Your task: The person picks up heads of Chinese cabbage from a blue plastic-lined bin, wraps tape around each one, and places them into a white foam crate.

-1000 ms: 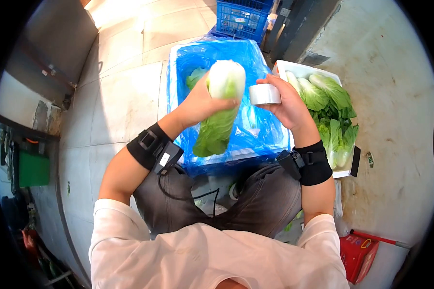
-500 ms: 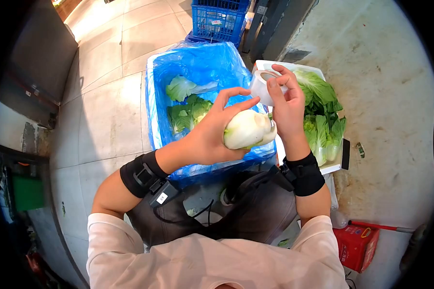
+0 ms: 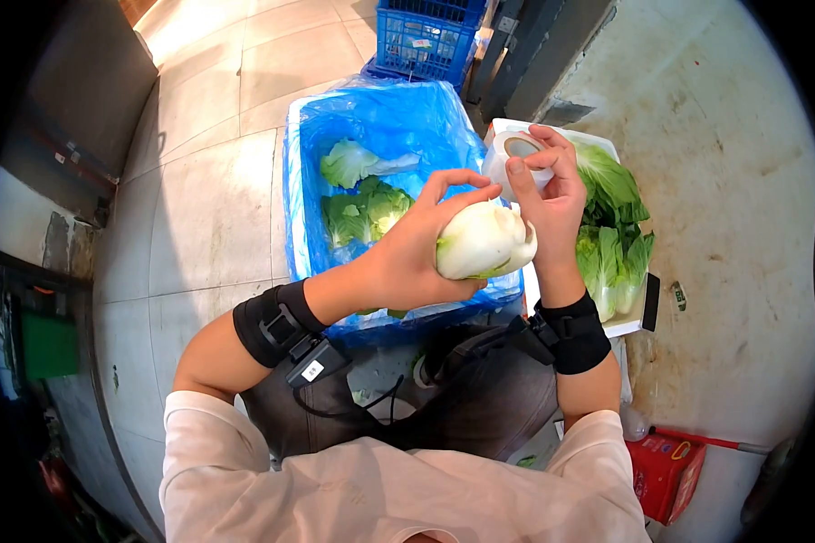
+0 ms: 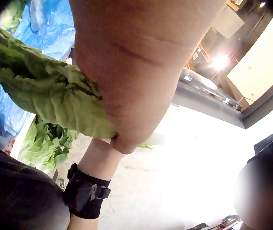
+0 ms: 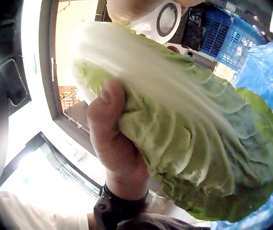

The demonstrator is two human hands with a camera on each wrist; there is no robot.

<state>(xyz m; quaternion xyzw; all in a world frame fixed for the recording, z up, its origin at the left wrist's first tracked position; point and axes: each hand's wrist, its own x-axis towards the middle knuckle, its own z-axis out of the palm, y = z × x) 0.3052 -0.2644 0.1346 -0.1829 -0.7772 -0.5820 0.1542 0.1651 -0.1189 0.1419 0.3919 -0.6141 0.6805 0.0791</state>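
The left hand (image 3: 417, 246) grips a cabbage head (image 3: 480, 242), its white base turned toward the right hand. In the right wrist view the cabbage (image 5: 174, 115) shows its full length, with the left thumb pressed along its white side. The right hand (image 3: 557, 195) holds a roll of clear tape (image 3: 509, 167) just above the cabbage base, thumb and fingers about its ring. Left fingertips are close to the roll; whether they touch tape cannot be told. Green leaves (image 4: 55, 96) hang below the left hand in the left wrist view.
A blue-lined box (image 3: 295, 181) with loose leaves (image 3: 362, 213) stands in front of the knees. Right of it, a white box (image 3: 647, 303) holds more cabbages (image 3: 611, 262). Blue crates (image 3: 426, 41) stand behind, and a red bag (image 3: 666, 475) lies at lower right.
The cabbage has tipped from upright to base-toward-right-hand, and the tape roll has turned and come close to it. Over the last half second both hands shifted only slightly in view.
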